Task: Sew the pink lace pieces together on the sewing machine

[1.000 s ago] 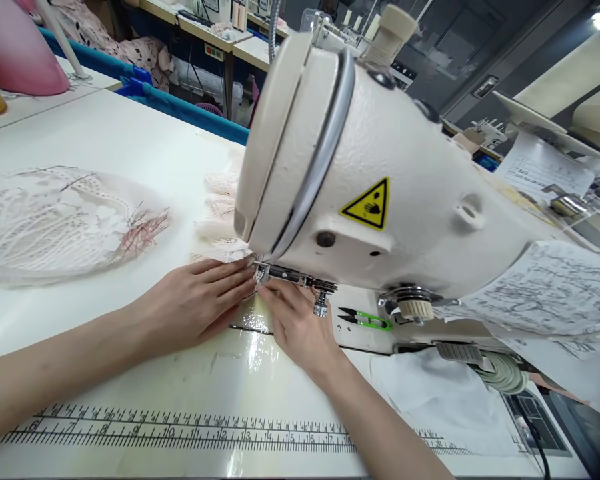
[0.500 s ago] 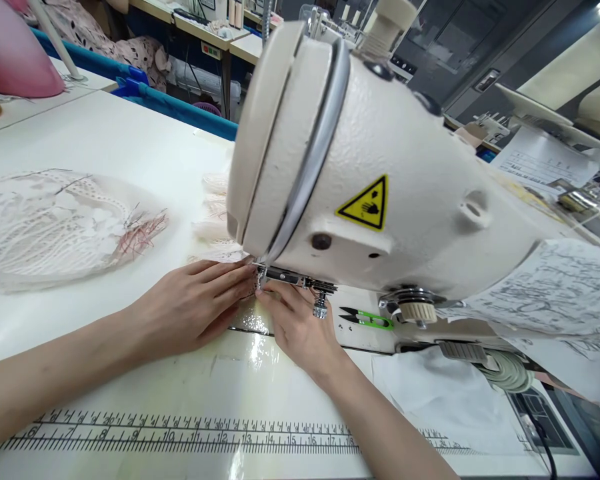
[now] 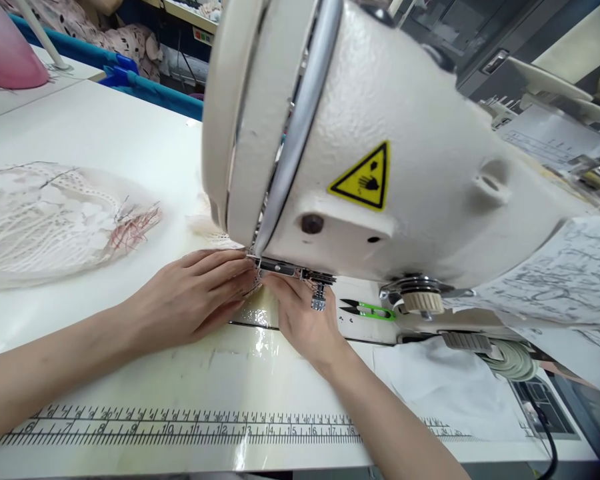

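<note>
The white sewing machine head (image 3: 280, 133) looms over both hands. My left hand (image 3: 200, 293) lies flat beside the needle area, its fingers stretched out close together and pressing on pale lace fabric (image 3: 253, 288). On the other side of the needle is my right hand (image 3: 305, 317), its fingers reaching toward the same spot. The thread tension knob (image 3: 319, 293) and the machine head cover part of those fingers. More pale lace (image 3: 213, 230) lies behind my left hand, partly hidden by the machine. Needle and presser foot are hard to make out.
Green-handled thread snips (image 3: 375, 311) lie right of my right hand. A clear bag of lace pieces and thread ends (image 3: 55, 220) rests on the left. A printed ruler (image 3: 195, 427) runs along the front edge. White cloth (image 3: 440, 380) lies at the right.
The machine head looks larger and closer as the view has shifted. Less lace shows behind my left hand. Both hands stay near the needle, the right one slightly farther from it.
</note>
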Action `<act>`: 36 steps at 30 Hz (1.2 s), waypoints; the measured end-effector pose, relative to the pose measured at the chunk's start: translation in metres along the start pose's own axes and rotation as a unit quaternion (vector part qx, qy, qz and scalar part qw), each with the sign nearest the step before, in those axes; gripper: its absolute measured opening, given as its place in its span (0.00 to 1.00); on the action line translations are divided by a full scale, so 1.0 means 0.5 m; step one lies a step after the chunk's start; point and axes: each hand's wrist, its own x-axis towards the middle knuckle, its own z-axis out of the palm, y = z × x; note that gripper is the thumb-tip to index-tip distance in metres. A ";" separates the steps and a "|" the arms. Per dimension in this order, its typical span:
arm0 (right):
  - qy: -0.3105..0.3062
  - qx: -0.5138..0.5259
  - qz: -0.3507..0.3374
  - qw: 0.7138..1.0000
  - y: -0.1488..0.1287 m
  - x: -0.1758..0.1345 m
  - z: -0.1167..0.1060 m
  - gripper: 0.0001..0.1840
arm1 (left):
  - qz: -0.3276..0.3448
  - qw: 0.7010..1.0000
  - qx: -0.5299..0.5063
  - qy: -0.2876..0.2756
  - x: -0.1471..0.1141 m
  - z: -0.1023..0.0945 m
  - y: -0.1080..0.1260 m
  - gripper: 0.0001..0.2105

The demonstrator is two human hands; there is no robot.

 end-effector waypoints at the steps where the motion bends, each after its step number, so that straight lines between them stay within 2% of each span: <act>1: 0.005 -0.004 -0.006 1.000 0.000 0.000 0.000 0.28 | -0.002 1.000 -0.006 0.002 -0.001 0.002 -0.001 0.16; 6: 0.004 -0.007 -0.028 1.000 -0.005 0.007 -0.005 0.31 | -0.011 1.000 -0.026 -0.007 -0.005 0.008 -0.001 0.16; 12: 0.028 0.006 -0.079 0.996 0.001 0.011 -0.007 0.29 | -0.016 1.000 -0.022 -0.005 -0.001 0.005 0.006 0.16; 18: 0.003 -0.001 -0.039 0.999 0.001 0.009 -0.007 0.28 | 0.000 1.000 0.011 -0.013 0.008 -0.003 0.007 0.17; 24: 0.018 0.000 -0.080 0.997 0.009 0.007 -0.006 0.26 | -0.008 1.000 0.015 -0.003 0.004 0.002 0.008 0.18; 29: 0.044 -0.007 -0.064 0.997 0.012 0.000 -0.001 0.28 | -0.011 1.000 0.013 -0.004 0.001 0.006 0.009 0.17; 32: 0.031 -0.004 -0.093 0.995 0.013 0.004 0.000 0.26 | -0.021 1.000 0.003 -0.003 0.000 0.006 0.009 0.17; 36: 0.030 -0.022 -0.095 0.995 0.009 0.011 -0.007 0.23 | -0.020 1.000 0.005 0.000 0.005 0.002 0.010 0.17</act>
